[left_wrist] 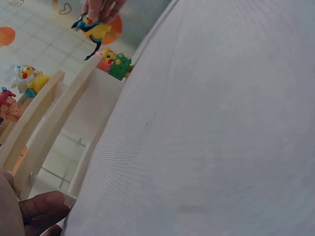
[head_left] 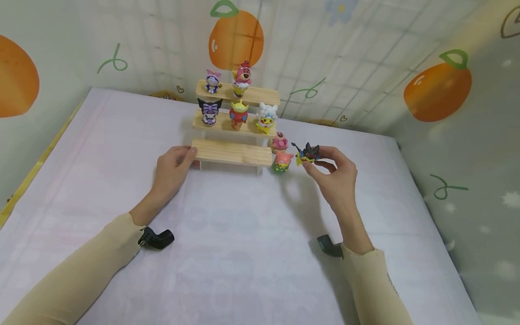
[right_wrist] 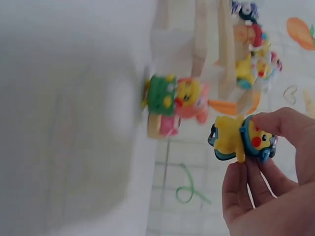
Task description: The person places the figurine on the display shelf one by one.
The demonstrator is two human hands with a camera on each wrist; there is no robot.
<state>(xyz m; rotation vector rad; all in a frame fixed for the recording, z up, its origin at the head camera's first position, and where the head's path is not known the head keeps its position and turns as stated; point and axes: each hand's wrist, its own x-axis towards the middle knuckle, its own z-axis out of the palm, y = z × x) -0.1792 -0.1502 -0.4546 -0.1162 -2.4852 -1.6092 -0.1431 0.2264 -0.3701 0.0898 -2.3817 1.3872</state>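
My right hand (head_left: 337, 174) pinches a small yellow toy figure (right_wrist: 227, 135) with a dark blue and black hood between thumb and fingers, held up off the table. Just left of it, a figure with a pink hood and green body (head_left: 282, 161) stands beside the right end of a three-step wooden display shelf (head_left: 231, 152). Behind that one is a pink bear figure (head_left: 280, 142), partly hidden. With its thumb at the lowest step's left end, my left hand (head_left: 172, 169) grips the shelf; its fingers (left_wrist: 43, 205) curl by the white side support.
On the middle step stand a purple-and-black figure (head_left: 209, 112), a red figure with a green head (head_left: 238, 113) and a white-hooded yellow one (head_left: 266, 118). The top step holds a purple figure (head_left: 213, 82) and a pink bear figure (head_left: 242, 80). A patterned curtain (head_left: 317, 58) hangs behind the white table (head_left: 227, 253).
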